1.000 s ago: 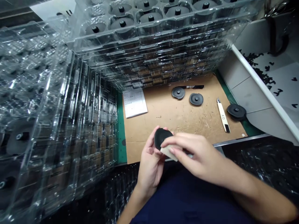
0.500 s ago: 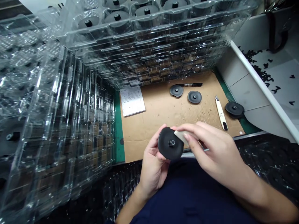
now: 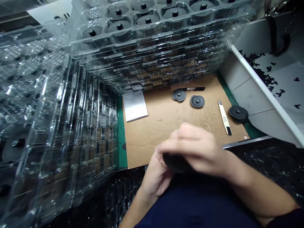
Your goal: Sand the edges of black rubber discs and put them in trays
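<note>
Cardboard mat [image 3: 163, 126] below stacked clear trays [image 3: 147, 53]. Black disc [image 3: 175, 163] sits at mat's near edge, L hand [image 3: 154, 180] fingers curled round it; R hand [image 3: 197, 152] blurred on top, grip unclear. Prob light, stiffish; best held by rim.

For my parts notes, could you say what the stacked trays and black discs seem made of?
The stacked trays look like clear moulded plastic: see-through, glinting walls. The black discs look like rubber or plastic; their matte surface leaves it open.

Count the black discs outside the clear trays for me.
4. One black disc and another lie on the cardboard sheet, a third sits past its right edge, a fourth black disc blurred between the left hand and right hand. Others may be hidden.
</note>
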Demonstrator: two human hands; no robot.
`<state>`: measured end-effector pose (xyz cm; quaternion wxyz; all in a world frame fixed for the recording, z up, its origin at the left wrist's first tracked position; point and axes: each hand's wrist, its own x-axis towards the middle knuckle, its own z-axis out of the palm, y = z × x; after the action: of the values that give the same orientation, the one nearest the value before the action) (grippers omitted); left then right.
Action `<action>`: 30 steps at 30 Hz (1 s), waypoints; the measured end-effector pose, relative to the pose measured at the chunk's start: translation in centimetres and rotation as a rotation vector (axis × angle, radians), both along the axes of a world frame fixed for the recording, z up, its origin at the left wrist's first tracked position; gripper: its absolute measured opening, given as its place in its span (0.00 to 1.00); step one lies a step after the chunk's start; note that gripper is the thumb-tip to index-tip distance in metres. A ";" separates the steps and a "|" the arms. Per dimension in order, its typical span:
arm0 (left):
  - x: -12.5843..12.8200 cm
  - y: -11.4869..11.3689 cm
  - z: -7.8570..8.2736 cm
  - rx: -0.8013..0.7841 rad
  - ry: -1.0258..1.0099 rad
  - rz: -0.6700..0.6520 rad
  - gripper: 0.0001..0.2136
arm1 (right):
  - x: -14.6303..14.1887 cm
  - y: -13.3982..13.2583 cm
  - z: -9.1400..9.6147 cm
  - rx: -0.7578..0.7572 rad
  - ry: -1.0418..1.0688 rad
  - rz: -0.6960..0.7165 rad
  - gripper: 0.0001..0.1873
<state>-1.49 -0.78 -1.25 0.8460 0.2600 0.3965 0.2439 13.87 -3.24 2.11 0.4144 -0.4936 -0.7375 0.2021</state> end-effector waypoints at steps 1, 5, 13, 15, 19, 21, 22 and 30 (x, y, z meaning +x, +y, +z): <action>-0.1 0.1 0.0 -0.032 -0.044 -0.010 0.09 | 0.6 0.2 -0.5 -0.049 0.016 -0.091 0.14; -0.5 0.4 -0.1 -0.194 -0.231 -0.068 0.17 | 2.4 -0.3 -3.4 -0.309 -0.020 -0.373 0.13; -0.8 0.6 -0.7 -0.190 -0.230 -0.072 0.19 | 0.4 -4.0 -7.2 -0.540 0.127 -0.191 0.12; -0.8 0.7 -0.5 -0.188 -0.259 -0.090 0.19 | 0.2 -4.4 -7.3 -0.600 0.157 -0.172 0.12; -0.6 0.6 -0.3 -0.184 -0.305 -0.107 0.18 | 0.2 -4.7 -7.1 -0.656 0.200 -0.185 0.12; -0.6 0.5 -0.2 -0.187 -0.322 -0.103 0.18 | 0.3 -4.8 -7.0 -0.664 0.202 -0.193 0.11; -0.6 0.4 -0.2 -0.187 -0.328 -0.098 0.18 | 0.3 -4.9 -7.0 -0.668 0.198 -0.196 0.11; -0.7 0.1 0.0 -0.195 -0.257 -0.111 0.21 | 0.4 -5.1 -7.4 -0.657 0.188 -0.208 0.13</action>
<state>-2.15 -0.65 -1.20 0.9232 0.1647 0.2918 0.1883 14.31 -8.34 -5.29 0.3178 -0.6521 -0.5377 0.4297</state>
